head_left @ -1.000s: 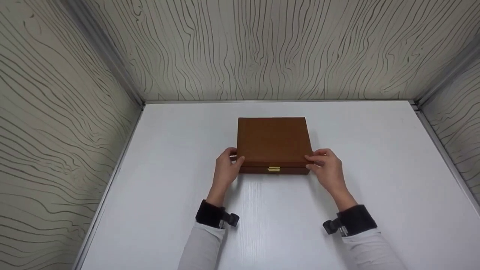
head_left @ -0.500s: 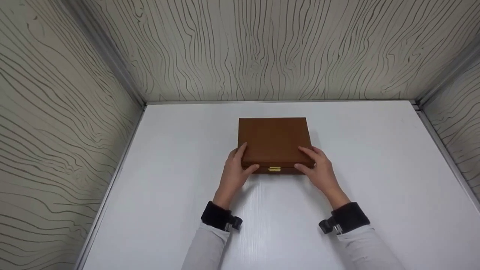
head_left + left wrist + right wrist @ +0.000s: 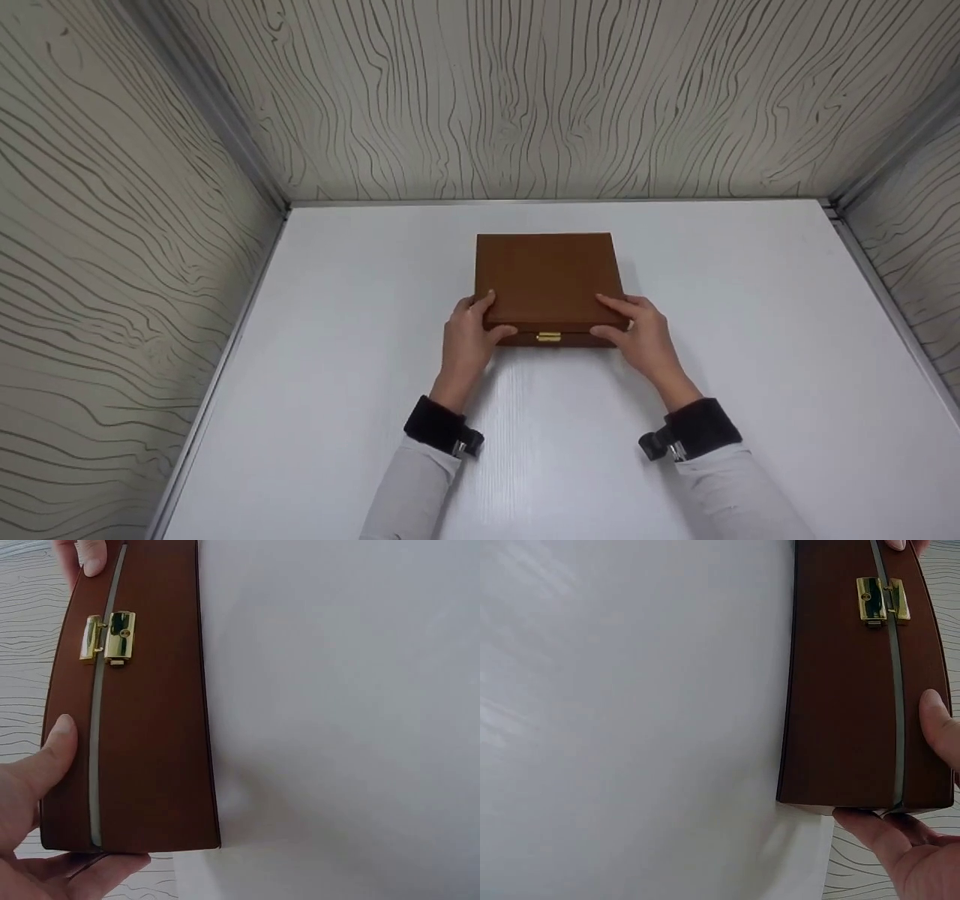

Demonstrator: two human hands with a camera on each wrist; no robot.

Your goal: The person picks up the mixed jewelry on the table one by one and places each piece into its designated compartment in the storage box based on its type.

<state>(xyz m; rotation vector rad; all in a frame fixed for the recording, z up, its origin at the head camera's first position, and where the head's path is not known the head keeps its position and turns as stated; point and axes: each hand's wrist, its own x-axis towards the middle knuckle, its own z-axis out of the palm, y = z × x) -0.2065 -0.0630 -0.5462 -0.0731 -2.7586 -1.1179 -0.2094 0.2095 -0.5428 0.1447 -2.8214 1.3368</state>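
A brown rectangular box (image 3: 547, 277) lies on the white table with its lid down. On its front is a gold clasp (image 3: 120, 636), and a pale seam (image 3: 898, 712) runs between lid and base. My left hand (image 3: 469, 337) grips the front left corner, thumb on the lid's front face and other fingers along the side and top edge. At the front right corner, my right hand (image 3: 646, 337) holds the box the same way. In each wrist view, fingers (image 3: 112, 874) also touch the box's short side. Whatever is inside the box is hidden.
The white table (image 3: 337, 315) extends around the box on all sides. Wood-grain-patterned panels (image 3: 510, 97) rise behind it and at both sides, joined by grey metal corner strips (image 3: 225, 112). Black straps with small cameras (image 3: 472, 442) are on both wrists.
Both hands have shifted inward at the front corners, and their thumbs have moved onto the lid's front face. The box has stayed in place; little differs over the last half second.
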